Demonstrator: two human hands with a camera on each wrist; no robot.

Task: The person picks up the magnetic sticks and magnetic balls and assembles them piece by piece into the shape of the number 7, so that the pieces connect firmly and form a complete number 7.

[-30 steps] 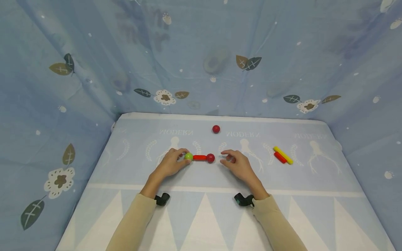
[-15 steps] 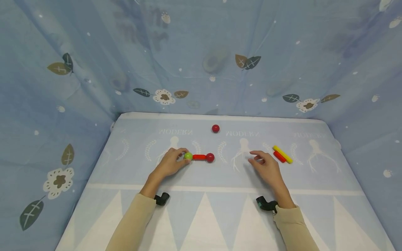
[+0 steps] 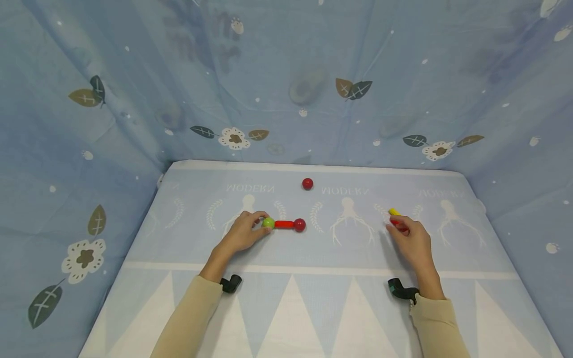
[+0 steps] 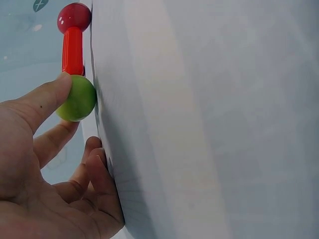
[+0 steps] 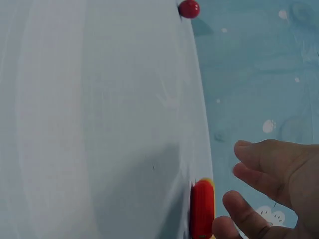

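On the table, a green ball (image 3: 268,223), a short red rod (image 3: 283,224) and a dark red ball (image 3: 299,225) form one dumbbell-like piece. My left hand (image 3: 241,232) pinches the green ball between thumb and finger, as the left wrist view also shows. To the right, my right hand (image 3: 413,241) hovers over a yellow rod (image 3: 393,212) and a second red rod (image 5: 202,209) lying beside it. In the right wrist view its fingers are loosely bent and spread apart, holding nothing. In the head view the hand covers most of both rods.
Another red ball (image 3: 307,184) lies near the back of the table. A patterned cloth (image 3: 286,303) covers the table, and blue fabric walls (image 3: 286,89) rise at the back and both sides. Each wrist carries a small black camera (image 3: 402,291).
My right hand has moved right, away from the joined piece, to the loose rods. My left hand stays in place on the green ball.
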